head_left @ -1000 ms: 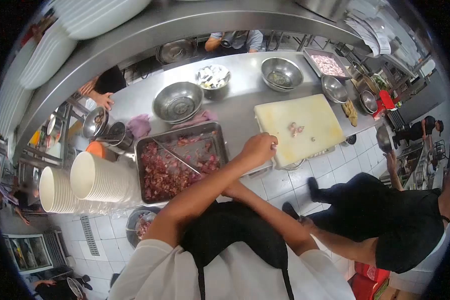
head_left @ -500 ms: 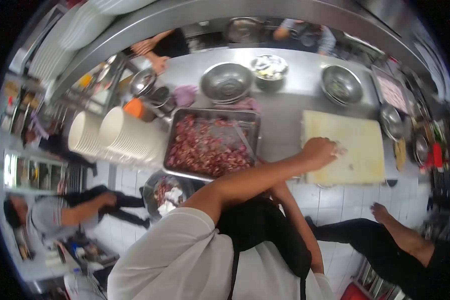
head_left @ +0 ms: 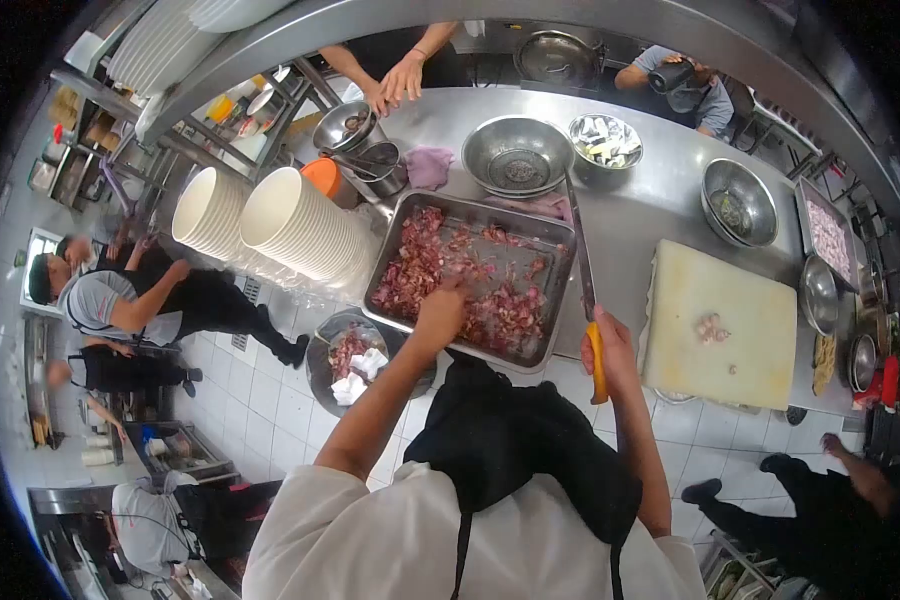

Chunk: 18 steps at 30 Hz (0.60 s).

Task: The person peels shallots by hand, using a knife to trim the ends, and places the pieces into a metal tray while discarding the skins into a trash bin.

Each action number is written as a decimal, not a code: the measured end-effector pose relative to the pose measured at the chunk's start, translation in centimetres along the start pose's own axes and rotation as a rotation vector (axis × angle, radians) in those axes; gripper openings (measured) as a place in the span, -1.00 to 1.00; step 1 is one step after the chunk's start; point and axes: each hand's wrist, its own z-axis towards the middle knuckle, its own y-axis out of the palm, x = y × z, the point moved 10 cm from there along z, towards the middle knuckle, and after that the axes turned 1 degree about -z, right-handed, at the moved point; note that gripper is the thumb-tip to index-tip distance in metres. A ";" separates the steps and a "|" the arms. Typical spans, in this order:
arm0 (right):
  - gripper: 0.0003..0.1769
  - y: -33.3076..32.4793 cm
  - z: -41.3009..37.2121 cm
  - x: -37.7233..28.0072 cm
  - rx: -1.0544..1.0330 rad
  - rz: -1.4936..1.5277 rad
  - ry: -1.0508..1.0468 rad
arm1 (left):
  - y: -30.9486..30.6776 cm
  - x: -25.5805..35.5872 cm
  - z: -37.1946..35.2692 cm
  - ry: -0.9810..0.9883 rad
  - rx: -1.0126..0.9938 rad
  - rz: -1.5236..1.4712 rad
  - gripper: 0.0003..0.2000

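A steel tray (head_left: 558,345) holds many red-purple pieces (head_left: 420,250) that look like shallots. My left hand (head_left: 440,312) reaches into them near the tray's front edge; its fingertips are hidden among the pieces. My right hand (head_left: 615,352) is closed around the yellow handle of a long knife (head_left: 584,262), whose blade points away from me beside the tray's right wall. To the right, a pale cutting board (head_left: 725,290) carries a small heap of pinkish pieces (head_left: 711,328) and one separate bit.
Behind the tray stand a large steel bowl (head_left: 515,150) and a bowl of white and dark pieces (head_left: 606,140). Stacked paper cups (head_left: 300,225) are at left. Below hangs a waste bin (head_left: 322,368). A co-worker's hands (head_left: 395,85) rest across the counter.
My left hand has moved from above the cutting board back left into the tray. A small heap now lies on the board. My right hand and the knife have come into sight.
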 end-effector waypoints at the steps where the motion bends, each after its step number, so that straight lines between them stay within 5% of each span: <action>1: -0.51 0.3 -0.2 -0.2 0.004 0.005 -0.011 | 0.2 -2.0 -0.2 -0.026 -0.026 0.001 -0.72; 7: -0.46 1.3 -0.4 0.2 0.072 -0.011 -0.044 | -4.1 -7.2 0.5 -0.263 0.039 -0.235 -0.73; 10: -0.43 1.8 -0.4 0.7 0.081 -0.041 -0.039 | -4.5 -8.7 1.1 -0.192 0.098 -0.303 -0.76; 16: -0.46 2.7 -1.4 -0.1 0.124 -0.019 -0.064 | -8.9 -2.8 1.9 0.038 0.303 0.126 -0.81; 18: -0.45 3.1 -1.4 -0.3 0.139 -0.004 -0.073 | -5.0 -0.8 2.4 0.079 0.199 0.074 -0.81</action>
